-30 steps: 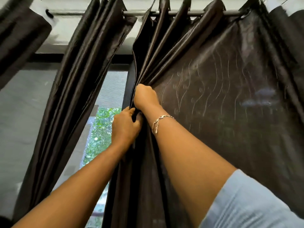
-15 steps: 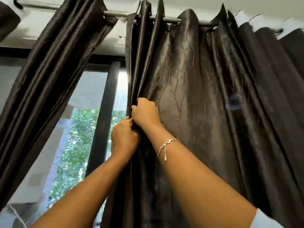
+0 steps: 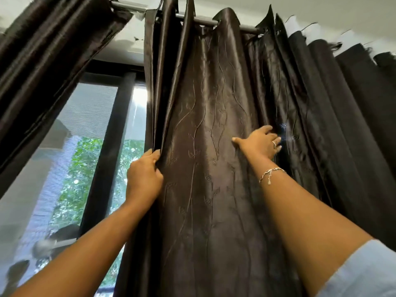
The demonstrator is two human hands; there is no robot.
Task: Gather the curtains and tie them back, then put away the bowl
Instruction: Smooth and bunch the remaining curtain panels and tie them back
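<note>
**Right hand leaves the bunch and reaches for the next fold**

Head view: half a second ago both hands sat together on the curtain's leading edge. Now the right hand point(image 3: 260, 142) has gone out to the right across the panel. Its fingers are spread and nearly straight, laid on the cloth at a deep fold with the thumb apart, gripping nothing that shows. The left hand point(image 3: 143, 179) has stayed at the edge, fingers curled round the gathered pleats of the right curtain point(image 3: 203, 116).

Gathering looks only partly done. A few pleats are bunched, much of the panel hangs wide, and nothing is tied. The left curtain point(image 3: 42, 61) hangs slanted and loose. The bowl is not in view.

The cloth is dark brown satin, glossy and embossed with wavy vine lines. It hangs by eyelets on a grey metal rod point(image 3: 205, 21). A thin chain bracelet point(image 3: 271, 173) circles the right wrist.
</note>
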